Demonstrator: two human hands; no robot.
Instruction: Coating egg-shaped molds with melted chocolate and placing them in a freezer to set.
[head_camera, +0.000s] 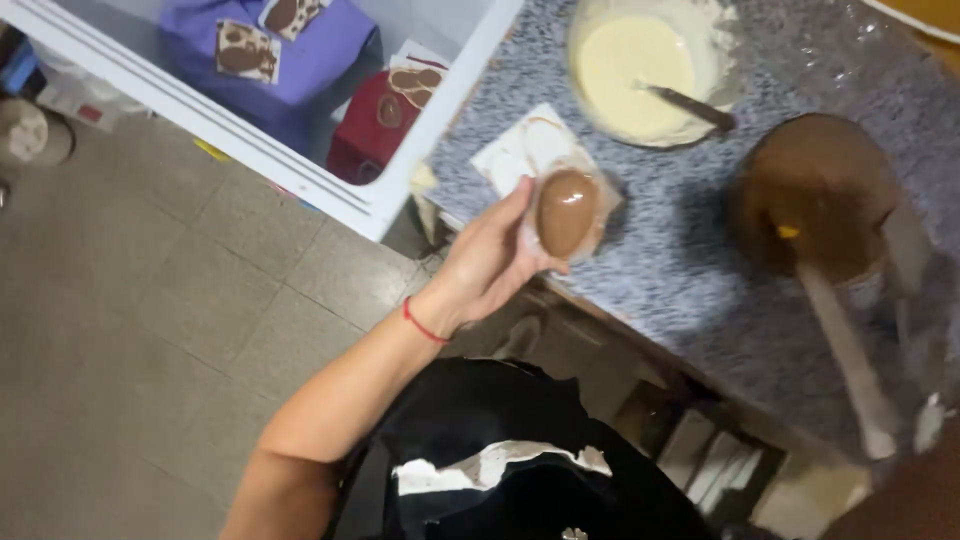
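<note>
The left hand (490, 262) holds a clear egg-shaped mould (568, 212) coated inside with brown chocolate, its fingers wrapped around the mould's edge, above the near edge of the speckled grey worktop (680, 250). A white paper sheet (520, 150) lies just behind it. Farther back stands 1 bowl of pale cream (640, 70) with a spoon (690, 105) in it. To the right sits a bowl of brown chocolate (820, 195) with a blurred spatula (845, 350). The right hand is out of view.
</note>
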